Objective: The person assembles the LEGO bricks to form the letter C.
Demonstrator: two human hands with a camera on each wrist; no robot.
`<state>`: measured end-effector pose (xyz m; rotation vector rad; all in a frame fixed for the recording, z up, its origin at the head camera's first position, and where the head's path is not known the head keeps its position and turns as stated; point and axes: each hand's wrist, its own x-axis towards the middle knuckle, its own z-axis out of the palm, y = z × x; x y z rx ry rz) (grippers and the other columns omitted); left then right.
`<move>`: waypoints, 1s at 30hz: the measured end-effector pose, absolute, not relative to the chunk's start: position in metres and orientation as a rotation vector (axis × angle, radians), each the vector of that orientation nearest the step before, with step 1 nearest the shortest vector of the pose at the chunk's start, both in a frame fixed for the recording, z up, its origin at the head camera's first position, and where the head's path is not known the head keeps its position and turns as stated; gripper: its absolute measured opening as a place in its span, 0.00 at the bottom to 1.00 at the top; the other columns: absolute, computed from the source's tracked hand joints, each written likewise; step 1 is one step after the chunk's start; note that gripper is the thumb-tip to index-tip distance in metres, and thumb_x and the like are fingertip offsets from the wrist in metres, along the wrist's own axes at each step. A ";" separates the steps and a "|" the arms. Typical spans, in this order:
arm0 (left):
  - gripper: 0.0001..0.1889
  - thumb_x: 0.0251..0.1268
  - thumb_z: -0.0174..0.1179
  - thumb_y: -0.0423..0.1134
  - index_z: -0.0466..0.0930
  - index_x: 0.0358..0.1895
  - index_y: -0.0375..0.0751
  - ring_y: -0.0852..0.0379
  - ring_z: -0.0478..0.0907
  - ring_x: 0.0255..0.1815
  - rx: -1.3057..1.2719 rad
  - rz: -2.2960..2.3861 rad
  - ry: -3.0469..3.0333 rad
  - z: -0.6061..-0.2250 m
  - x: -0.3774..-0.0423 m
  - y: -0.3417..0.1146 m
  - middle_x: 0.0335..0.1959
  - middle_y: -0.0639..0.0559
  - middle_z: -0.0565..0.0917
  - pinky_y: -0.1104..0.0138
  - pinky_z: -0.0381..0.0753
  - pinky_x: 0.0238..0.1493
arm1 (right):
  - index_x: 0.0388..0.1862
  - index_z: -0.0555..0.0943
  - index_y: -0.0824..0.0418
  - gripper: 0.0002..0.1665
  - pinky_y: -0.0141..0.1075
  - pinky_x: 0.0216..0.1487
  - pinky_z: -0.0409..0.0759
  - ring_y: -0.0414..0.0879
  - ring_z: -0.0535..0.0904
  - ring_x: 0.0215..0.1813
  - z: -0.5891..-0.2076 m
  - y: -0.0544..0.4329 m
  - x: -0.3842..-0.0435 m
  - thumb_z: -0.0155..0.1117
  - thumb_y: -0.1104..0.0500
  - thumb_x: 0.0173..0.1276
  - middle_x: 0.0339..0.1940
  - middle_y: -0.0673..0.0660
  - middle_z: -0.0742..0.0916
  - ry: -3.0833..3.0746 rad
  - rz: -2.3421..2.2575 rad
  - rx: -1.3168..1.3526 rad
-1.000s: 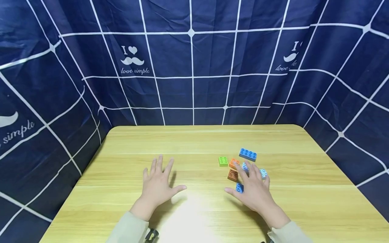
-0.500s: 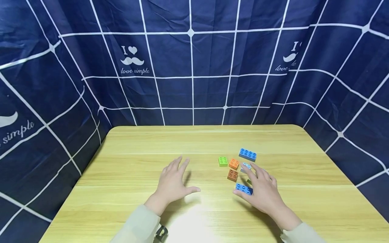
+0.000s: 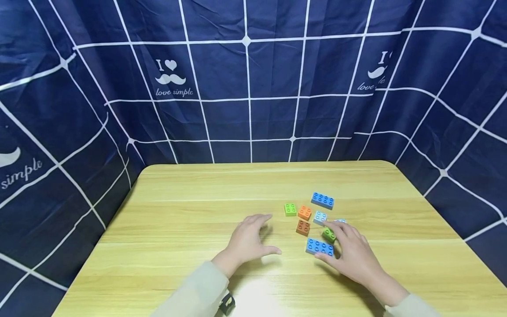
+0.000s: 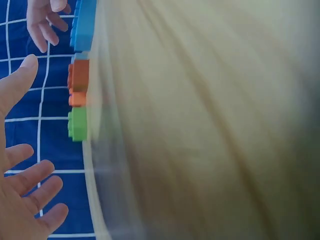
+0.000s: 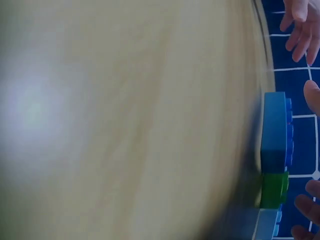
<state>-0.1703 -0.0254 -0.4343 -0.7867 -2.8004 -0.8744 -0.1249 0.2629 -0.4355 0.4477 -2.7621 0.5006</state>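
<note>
My left hand (image 3: 248, 241) is held above the table, left of a group of toy building blocks, thumb and fingers spread apart and holding nothing. My right hand (image 3: 354, 255) hovers at the group's right side. Its thumb overlaps the right end of a long blue block (image 3: 317, 246); its fingers are nearest a dark green block (image 3: 328, 235). In the right wrist view that blue block (image 5: 274, 132) and green block (image 5: 272, 191) stand apart from the thumb (image 5: 313, 95). A light blue block (image 3: 339, 221) is partly hidden behind the right fingers.
Beyond the hands lie a lime green block (image 3: 290, 210), an orange block (image 3: 304, 212), a brown block (image 3: 303, 227), another light blue block (image 3: 319, 217) and a second long blue block (image 3: 322, 200). A dark blue curtain (image 3: 222, 119) surrounds the wooden table (image 3: 178, 207).
My left hand has moved right, closer to the blocks. My right hand has shifted slightly right and nearer to me, uncovering the front blue block and the dark green one.
</note>
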 end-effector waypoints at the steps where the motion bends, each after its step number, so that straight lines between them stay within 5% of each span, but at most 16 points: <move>1: 0.50 0.37 0.72 0.64 0.68 0.67 0.42 0.46 0.68 0.64 -0.789 -0.902 -2.807 -0.435 -0.171 -0.022 0.63 0.46 0.73 0.49 0.66 0.63 | 0.65 0.70 0.55 0.49 0.65 0.55 0.64 0.63 0.69 0.59 -0.435 0.265 -0.124 0.71 0.32 0.49 0.58 0.62 0.76 -2.756 0.512 0.451; 15: 0.40 0.38 0.78 0.49 0.75 0.59 0.39 0.58 0.76 0.54 -0.938 -1.322 -2.819 -0.440 -0.170 0.018 0.55 0.51 0.80 0.69 0.71 0.58 | 0.55 0.76 0.62 0.42 0.58 0.51 0.75 0.58 0.78 0.51 -0.446 0.277 -0.112 0.78 0.41 0.45 0.51 0.60 0.81 -2.739 0.689 0.388; 30: 0.36 0.37 0.78 0.45 0.79 0.56 0.43 0.66 0.76 0.51 -0.966 -1.357 -2.877 -0.444 -0.171 0.048 0.50 0.59 0.82 0.72 0.68 0.59 | 0.51 0.79 0.58 0.35 0.48 0.47 0.79 0.42 0.79 0.41 -0.459 0.279 -0.108 0.80 0.48 0.44 0.41 0.47 0.82 -2.749 0.770 0.332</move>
